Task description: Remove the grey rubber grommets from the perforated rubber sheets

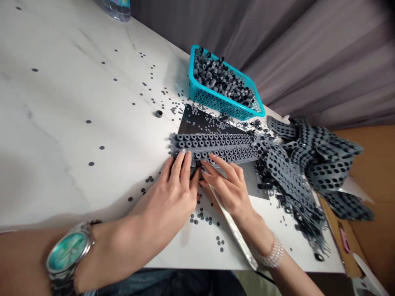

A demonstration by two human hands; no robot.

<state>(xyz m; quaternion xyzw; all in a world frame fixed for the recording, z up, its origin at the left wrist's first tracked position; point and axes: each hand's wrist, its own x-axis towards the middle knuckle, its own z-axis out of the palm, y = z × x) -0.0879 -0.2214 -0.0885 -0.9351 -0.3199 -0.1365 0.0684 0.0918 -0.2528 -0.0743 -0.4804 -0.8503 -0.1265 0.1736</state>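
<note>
A dark grey moulded rubber sheet (222,144) with rows of raised rings lies across the table in front of me. My left hand (175,187) grips its near left edge, fingers over the rings and thumb at the near side. Close beside it, my right hand (230,187) is closed, its fingertips at the sheet's near edge. A pale, shiny flat stick (236,232) runs from those fingertips back under the palm and wrist; its tip is hidden. Beneath the sheet lies a dark flat mat (193,119).
A turquoise basket (228,98) full of small black rings stands behind the sheet. Punched grey sheets (286,168) are heaped at the right. Small black discs are scattered around, and one loose ring (159,114) lies left. A bottle (119,10) stands at the back.
</note>
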